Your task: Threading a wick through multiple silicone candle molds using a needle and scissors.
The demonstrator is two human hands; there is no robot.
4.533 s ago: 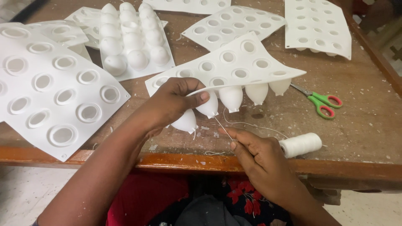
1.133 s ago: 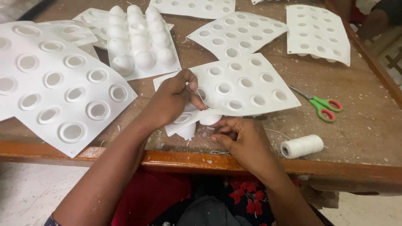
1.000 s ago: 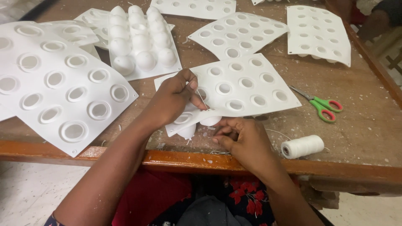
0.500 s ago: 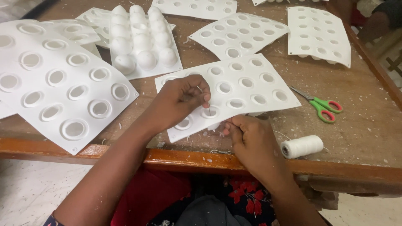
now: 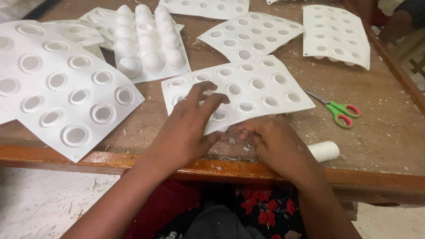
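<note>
A white flexible mould sheet (image 5: 265, 86) with rows of round holes lies nearly flat on the wooden table, holes upward. My left hand (image 5: 188, 126) lies over its near left corner, fingers spread on top and the thumb at the edge. My right hand (image 5: 276, 144) sits at the sheet's near edge with its fingertips tucked under it, so what they pinch is hidden. A spool of white thread (image 5: 326, 150) lies just right of that hand. No needle shows.
Green-and-red scissors (image 5: 338, 110) lie to the right. A large holed mould (image 5: 57, 88) overhangs the table's front edge (image 5: 133, 161) at left. An upturned mould of white domes (image 5: 146, 40) and more holed sheets (image 5: 252, 33) (image 5: 336, 33) fill the back. White crumbs litter the wood.
The lifted mould has come down almost flat. My left hand went from pinching a needle above a hole to lying spread on the sheet. My right hand slid under the near edge.
</note>
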